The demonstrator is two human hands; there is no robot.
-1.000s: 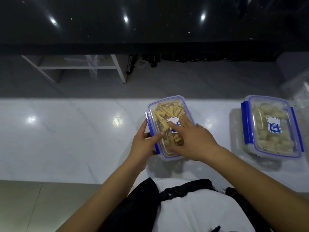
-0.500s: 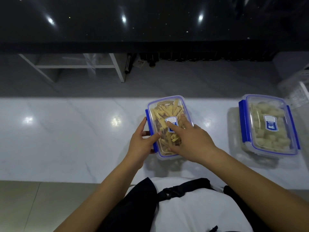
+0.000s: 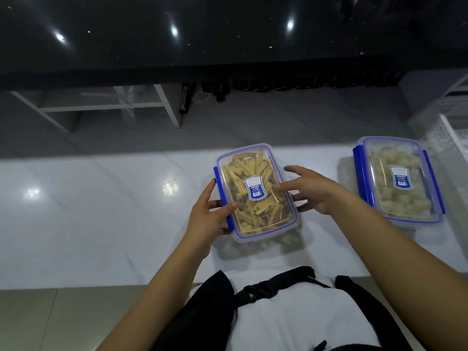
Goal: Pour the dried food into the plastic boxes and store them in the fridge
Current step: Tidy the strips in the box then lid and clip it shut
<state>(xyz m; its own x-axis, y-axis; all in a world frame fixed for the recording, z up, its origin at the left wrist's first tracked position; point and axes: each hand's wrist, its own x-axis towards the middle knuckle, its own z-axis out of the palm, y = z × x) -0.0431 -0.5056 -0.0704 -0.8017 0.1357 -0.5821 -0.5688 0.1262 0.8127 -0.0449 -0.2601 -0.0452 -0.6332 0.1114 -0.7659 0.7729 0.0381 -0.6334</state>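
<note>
Nearest, your body: you wore a white shirt (image 3: pixel 298 325) with black straps (image 3: pixel 276 287) buckled across it.
Left hand: your left hand (image 3: pixel 206 219) gripped the near left side of the box, thumb on the lid, fingers curled over the blue clip (image 3: pixel 220 188).
Right hand: your right hand (image 3: pixel 312 191) reached to the box's right side with fingers spread and relaxed, one fingertip touching the lid; it grasped nothing.
Box: the lidded plastic box (image 3: pixel 255 191), full of yellow sticks (image 3: pixel 253 206), sat on the white counter (image 3: pixel 101 211) between your hands.
Second box: another closed box (image 3: pixel 400 181) of pale pieces lay well apart to the right.
Farthest: a white frame (image 3: pixel 101 107) stood on the grey floor (image 3: pixel 291 122).
</note>
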